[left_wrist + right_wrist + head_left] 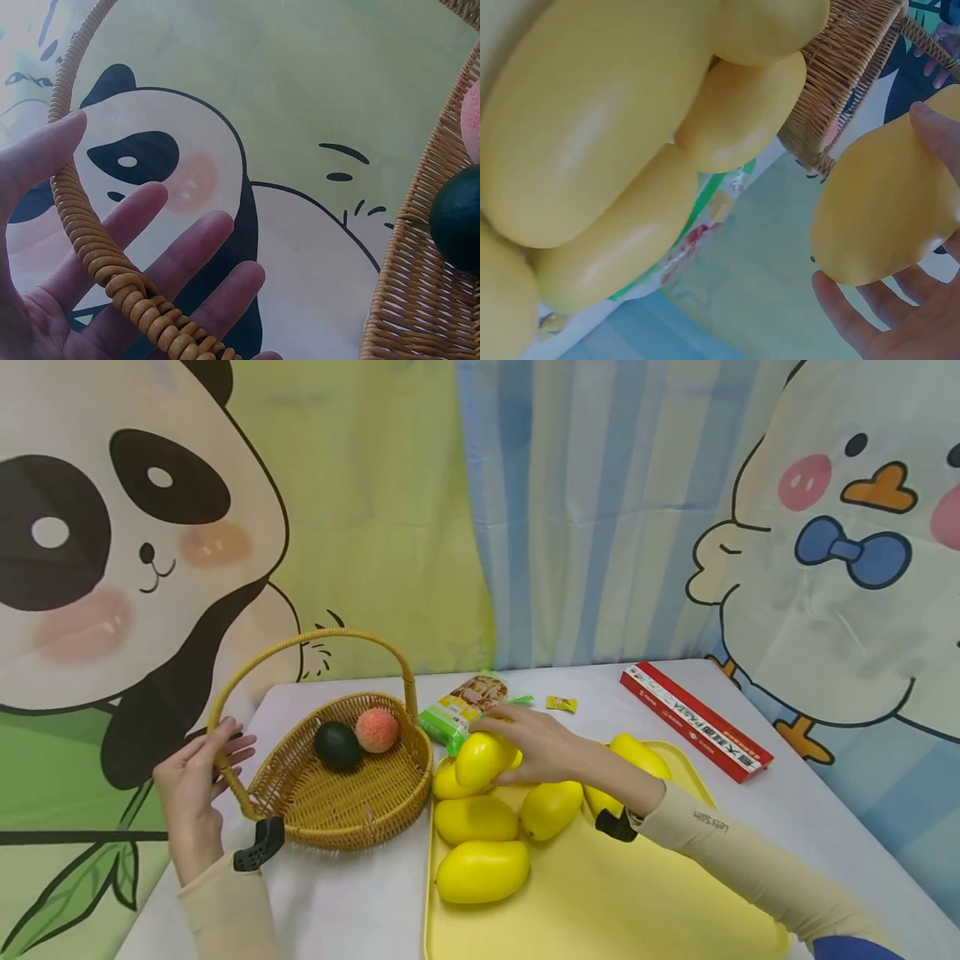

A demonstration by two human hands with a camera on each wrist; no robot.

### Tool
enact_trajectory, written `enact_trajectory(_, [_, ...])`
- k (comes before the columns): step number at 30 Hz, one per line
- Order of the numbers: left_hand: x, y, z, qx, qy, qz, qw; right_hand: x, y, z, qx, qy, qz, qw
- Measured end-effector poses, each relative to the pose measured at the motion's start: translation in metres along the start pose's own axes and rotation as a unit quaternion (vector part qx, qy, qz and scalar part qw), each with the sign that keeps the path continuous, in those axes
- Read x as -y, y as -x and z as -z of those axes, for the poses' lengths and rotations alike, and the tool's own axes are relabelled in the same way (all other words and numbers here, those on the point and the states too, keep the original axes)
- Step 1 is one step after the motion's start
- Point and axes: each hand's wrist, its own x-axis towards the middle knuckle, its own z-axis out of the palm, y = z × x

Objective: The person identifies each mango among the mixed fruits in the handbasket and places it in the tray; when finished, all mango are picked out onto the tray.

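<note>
My left hand (197, 777) holds the handle of a wicker basket (360, 835), thumb across the front and fingers spread loosely behind it, as the left wrist view shows. Inside the basket lie a dark green avocado (337, 746) and a pink-orange peach (377, 730). A yellow mango (478, 762) is gripped between the thumb and fingers of my right hand (536, 745), over the far left corner of a yellow tray (622, 893). Several more mangoes (482, 872) lie in that tray, mostly along its left side and back.
Behind the tray is a green-and-white snack bag (442, 722), with a small yellow packet (561, 703) to its right. A long red pasta box (693, 718) lies at the back right of the white table (352, 910). Cartoon-printed curtains (390, 510) hang behind.
</note>
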Motion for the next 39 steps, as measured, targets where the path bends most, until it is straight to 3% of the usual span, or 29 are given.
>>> enact_trajectory(18, [0.001, -0.002, -0.001, -0.001, -0.001, -0.003, 1.0, -0.009, 0.063, -0.009, 0.032, 0.007, -0.052, 0.9981])
enact_trajectory(32, [0.001, -0.002, -0.003, -0.001, -0.004, -0.008, 1.0, -0.007, 0.1, -0.017, 0.014, 0.039, -0.041, 0.9983])
enact_trajectory(39, [0.001, -0.002, -0.002, -0.001, 0.002, -0.005, 1.0, -0.003, 0.117, -0.022, 0.033, 0.051, -0.057, 0.9965])
